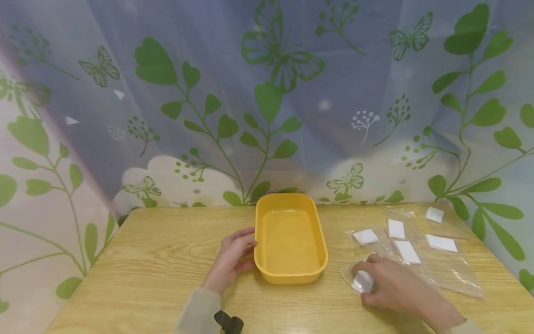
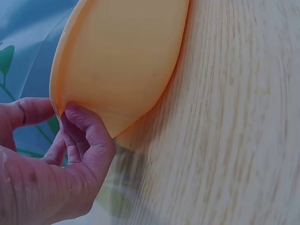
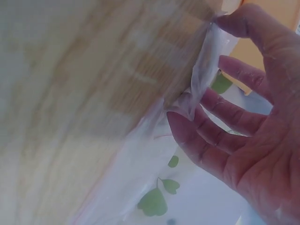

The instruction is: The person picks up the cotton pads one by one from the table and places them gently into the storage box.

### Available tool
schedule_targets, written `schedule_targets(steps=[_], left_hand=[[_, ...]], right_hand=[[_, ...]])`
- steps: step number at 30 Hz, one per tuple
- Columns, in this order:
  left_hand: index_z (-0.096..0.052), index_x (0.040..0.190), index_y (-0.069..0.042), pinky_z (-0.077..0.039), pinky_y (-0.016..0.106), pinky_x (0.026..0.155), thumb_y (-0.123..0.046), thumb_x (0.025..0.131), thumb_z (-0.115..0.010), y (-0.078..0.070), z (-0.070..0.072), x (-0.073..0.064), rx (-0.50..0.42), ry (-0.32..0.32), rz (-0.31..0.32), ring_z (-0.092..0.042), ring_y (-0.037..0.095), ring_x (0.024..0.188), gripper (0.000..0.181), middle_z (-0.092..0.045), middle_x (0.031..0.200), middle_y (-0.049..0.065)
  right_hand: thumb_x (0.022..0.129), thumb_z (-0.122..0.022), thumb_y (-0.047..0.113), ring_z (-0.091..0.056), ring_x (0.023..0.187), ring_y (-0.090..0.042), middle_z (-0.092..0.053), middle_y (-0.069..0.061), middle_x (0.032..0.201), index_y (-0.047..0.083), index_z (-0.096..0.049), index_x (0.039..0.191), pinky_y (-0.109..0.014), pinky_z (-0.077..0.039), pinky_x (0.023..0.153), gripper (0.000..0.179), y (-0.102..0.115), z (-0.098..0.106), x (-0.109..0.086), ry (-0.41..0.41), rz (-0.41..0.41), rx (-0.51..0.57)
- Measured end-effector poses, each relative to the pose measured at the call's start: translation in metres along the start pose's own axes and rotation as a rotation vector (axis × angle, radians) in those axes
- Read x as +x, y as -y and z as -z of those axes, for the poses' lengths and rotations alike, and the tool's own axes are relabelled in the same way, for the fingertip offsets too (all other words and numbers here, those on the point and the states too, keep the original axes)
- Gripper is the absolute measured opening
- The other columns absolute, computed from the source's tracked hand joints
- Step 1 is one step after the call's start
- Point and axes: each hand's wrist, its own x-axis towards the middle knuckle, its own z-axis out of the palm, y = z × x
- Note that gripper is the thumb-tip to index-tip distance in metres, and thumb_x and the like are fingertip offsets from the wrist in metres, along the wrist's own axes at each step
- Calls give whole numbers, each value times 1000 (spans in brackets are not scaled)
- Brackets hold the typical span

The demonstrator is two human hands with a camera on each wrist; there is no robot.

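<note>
A yellow oblong tray (image 1: 288, 234) stands in the middle of the wooden table (image 1: 158, 260), nothing inside it. My left hand (image 1: 233, 256) grips the tray's left rim. In the left wrist view its thumb and curled fingers (image 2: 84, 129) sit on either side of the tray (image 2: 122, 61) edge. My right hand (image 1: 392, 285) is to the right of the tray, over a small clear bag (image 1: 361, 281) with a white square in it. In the right wrist view the bag (image 3: 201, 79) hangs between the thumb and fingertips of the right hand (image 3: 253, 122).
Several more clear bags and white squares (image 1: 406, 251) lie spread over the table's right side, up to the far right corner (image 1: 435, 214). A curtain printed with leaves and butterflies (image 1: 267, 93) hangs right behind the table's far edge.
</note>
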Motion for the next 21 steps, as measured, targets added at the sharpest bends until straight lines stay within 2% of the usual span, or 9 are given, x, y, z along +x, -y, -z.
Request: schedule_targets(steps=[4,10,21], left_hand=[[-56,143,-8,-55,25,65,-11,87,-60,0,0,2,-31,6,13,-66,21,101,56,-62,128,15],[-56,142,-9,-52,22,62,-9,85,-59,1,0,3,-62,16,15,-65,15,92,57,-64,120,10],[-59,139,-8,-49,21,59,-7,84,-60,3,-1,5,-76,-2,13,-65,13,86,55,-65,112,8]], right_hand=[[63,-82,29,-44,69,-2,-57,7,87,22,-71,104,-20,-39,56,42,0,-1,1,6,45,28],[62,-80,28,-43,71,-2,-55,9,89,25,-69,102,-21,-39,59,42,-2,-1,1,-17,55,0],[68,-85,25,-51,71,4,-61,6,98,17,-70,101,-24,-52,64,37,-6,6,-2,-65,91,48]])
